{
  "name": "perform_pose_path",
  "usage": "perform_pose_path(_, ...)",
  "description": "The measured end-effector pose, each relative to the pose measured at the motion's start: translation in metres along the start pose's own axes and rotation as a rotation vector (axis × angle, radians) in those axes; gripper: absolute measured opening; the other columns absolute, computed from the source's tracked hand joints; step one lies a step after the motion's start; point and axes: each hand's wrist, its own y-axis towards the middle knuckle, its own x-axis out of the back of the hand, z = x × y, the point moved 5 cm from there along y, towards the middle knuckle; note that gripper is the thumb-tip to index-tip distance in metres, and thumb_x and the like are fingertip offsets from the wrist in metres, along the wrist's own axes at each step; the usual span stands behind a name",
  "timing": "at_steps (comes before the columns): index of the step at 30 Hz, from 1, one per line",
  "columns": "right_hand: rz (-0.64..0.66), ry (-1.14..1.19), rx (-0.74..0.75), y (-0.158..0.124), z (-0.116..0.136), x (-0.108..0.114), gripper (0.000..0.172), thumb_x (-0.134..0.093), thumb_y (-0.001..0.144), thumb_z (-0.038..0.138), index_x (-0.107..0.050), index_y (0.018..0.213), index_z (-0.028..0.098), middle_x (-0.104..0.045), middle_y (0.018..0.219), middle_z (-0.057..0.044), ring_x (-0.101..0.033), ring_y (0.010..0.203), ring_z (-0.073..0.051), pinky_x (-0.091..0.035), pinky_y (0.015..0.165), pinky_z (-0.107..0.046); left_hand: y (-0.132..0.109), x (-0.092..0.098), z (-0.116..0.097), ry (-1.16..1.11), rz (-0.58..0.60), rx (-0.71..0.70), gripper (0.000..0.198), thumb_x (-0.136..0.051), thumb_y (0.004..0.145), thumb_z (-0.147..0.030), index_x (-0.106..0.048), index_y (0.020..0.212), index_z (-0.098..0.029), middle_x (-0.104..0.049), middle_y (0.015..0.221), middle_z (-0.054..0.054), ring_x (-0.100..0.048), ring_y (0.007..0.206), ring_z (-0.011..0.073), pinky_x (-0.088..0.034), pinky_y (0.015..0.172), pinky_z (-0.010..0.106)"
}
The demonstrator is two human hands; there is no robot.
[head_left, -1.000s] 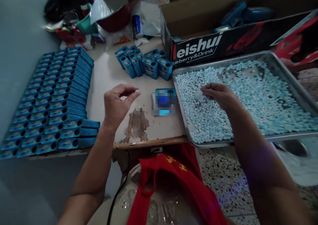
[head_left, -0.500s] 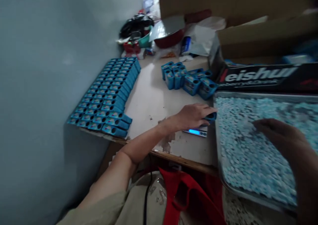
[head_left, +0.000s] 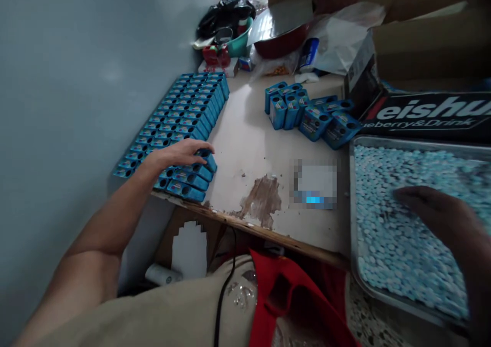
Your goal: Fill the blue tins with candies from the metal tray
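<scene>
My left hand (head_left: 180,153) grips a small blue box (head_left: 207,159) with a dark round hole in its top, at the near right side of the packed rows of like blue boxes (head_left: 187,113). Thumb and fingers pinch the box's top. On the right, my right hand (head_left: 433,209) rests over the metal tray (head_left: 355,234) full of small pale blue and white tablets (head_left: 402,265). Its fingers are held together at the tablets; whether any lie between them is hidden. A small scale with a lit blue display (head_left: 313,200) lies between my hands, partly blurred out.
A loose group of blue boxes (head_left: 291,107) stands mid-table near a large black-printed carton (head_left: 429,112). Behind are a red pan (head_left: 282,40), a teal bowl (head_left: 241,43) and plastic bags (head_left: 341,40). A grey wall (head_left: 57,107) borders the left; the wooden table edge (head_left: 284,239) is worn.
My left hand has carried the blue box from the scale leftward to the packed rows. My right hand stays over the tablets. The view has shifted slightly.
</scene>
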Motion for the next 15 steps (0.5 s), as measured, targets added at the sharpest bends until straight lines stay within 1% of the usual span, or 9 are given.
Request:
perform_pose_path(1,-0.016,0.054,-0.037,0.000,0.001,0.001,0.018,-0.074,0.070,0.058,-0.078,0.082,0.045,-0.087,0.098,-0.012,-0.082,0.107,-0.046,-0.058,0.097,-0.060,-0.003,-0.002,0.004,-0.008,0.024,0.021,0.039,-0.087,0.088,-0.049,-0.088,0.122,-0.030,-0.090,0.118,0.005,-0.083,0.110,0.0287,-0.063,0.095,0.032)
perform_pose_path(3,-0.062,0.104,-0.107,-0.001,0.003,0.003,0.028,-0.074,0.062,0.059,-0.079,0.081,0.039,-0.087,0.098,-0.012,-0.081,0.111,-0.049,-0.057,0.104,-0.061,-0.005,-0.001,0.007,-0.014,0.091,0.112,0.042,-0.074,0.102,-0.057,-0.088,0.129,-0.027,-0.090,0.132,0.005,-0.081,0.125,0.0284,-0.061,0.107,0.032)
perform_pose_path(5,-0.094,0.104,-0.147,0.000,0.005,0.006,0.038,-0.071,0.058,0.062,-0.079,0.082,0.034,-0.087,0.098,-0.012,-0.080,0.113,-0.050,-0.056,0.106,-0.061,-0.003,0.005,0.005,-0.001,0.164,0.198,0.047,-0.059,0.113,-0.054,-0.087,0.134,-0.022,-0.088,0.143,0.005,-0.078,0.135,0.0283,-0.058,0.116,0.032)
perform_pose_path(6,-0.102,0.102,-0.150,0.000,0.006,0.007,0.041,-0.069,0.058,0.063,-0.079,0.084,0.033,-0.087,0.098,-0.012,-0.080,0.112,-0.050,-0.057,0.106,-0.060,0.002,0.009,0.000,0.010,0.191,0.215,0.048,-0.056,0.115,-0.051,-0.087,0.135,-0.020,-0.087,0.145,0.005,-0.078,0.137,0.0286,-0.057,0.118,0.032)
perform_pose_path(8,-0.095,0.094,-0.134,0.002,0.007,0.007,0.041,-0.068,0.060,0.063,-0.079,0.086,0.032,-0.087,0.098,-0.012,-0.080,0.110,-0.049,-0.057,0.103,-0.058,0.023,0.015,-0.015,0.038,0.198,0.197,0.046,-0.062,0.114,-0.050,-0.087,0.137,-0.019,-0.089,0.140,0.007,-0.079,0.132,0.0294,-0.058,0.114,0.032)
perform_pose_path(10,-0.081,0.074,-0.108,0.003,0.007,0.005,0.038,-0.068,0.064,0.061,-0.077,0.085,0.032,-0.087,0.098,-0.013,-0.081,0.107,-0.048,-0.058,0.101,-0.057,0.061,0.018,-0.039,0.046,0.104,0.146,0.047,-0.071,0.110,-0.048,-0.083,0.147,-0.021,-0.090,0.131,0.008,-0.082,0.124,0.0291,-0.060,0.110,0.033)
perform_pose_path(11,-0.072,0.062,-0.087,0.003,0.008,0.004,0.036,-0.067,0.066,0.061,-0.077,0.085,0.032,-0.088,0.099,-0.013,-0.081,0.106,-0.048,-0.058,0.100,-0.057,0.085,0.018,-0.053,0.038,0.017,0.121,0.053,-0.075,0.109,-0.047,-0.078,0.155,-0.023,-0.089,0.129,0.009,-0.082,0.121,0.0293,-0.061,0.109,0.035)
perform_pose_path(13,-0.052,0.040,-0.032,0.003,0.010,0.000,0.034,-0.065,0.071,0.060,-0.077,0.088,0.033,-0.088,0.101,-0.014,-0.083,0.106,-0.049,-0.059,0.099,-0.057,0.136,0.013,-0.081,-0.009,-0.200,0.089,0.069,-0.082,0.106,-0.041,-0.065,0.171,-0.024,-0.084,0.142,0.014,-0.081,0.125,0.0312,-0.061,0.113,0.040)
perform_pose_path(15,-0.036,0.021,0.015,0.002,0.012,-0.002,0.031,-0.063,0.077,0.059,-0.076,0.090,0.034,-0.089,0.105,-0.015,-0.084,0.110,-0.050,-0.059,0.100,-0.058,0.184,-0.002,-0.104,-0.024,-0.327,0.115,0.087,-0.092,0.099,-0.037,-0.056,0.178,-0.024,-0.073,0.159,0.021,-0.077,0.134,0.0374,-0.061,0.117,0.047)
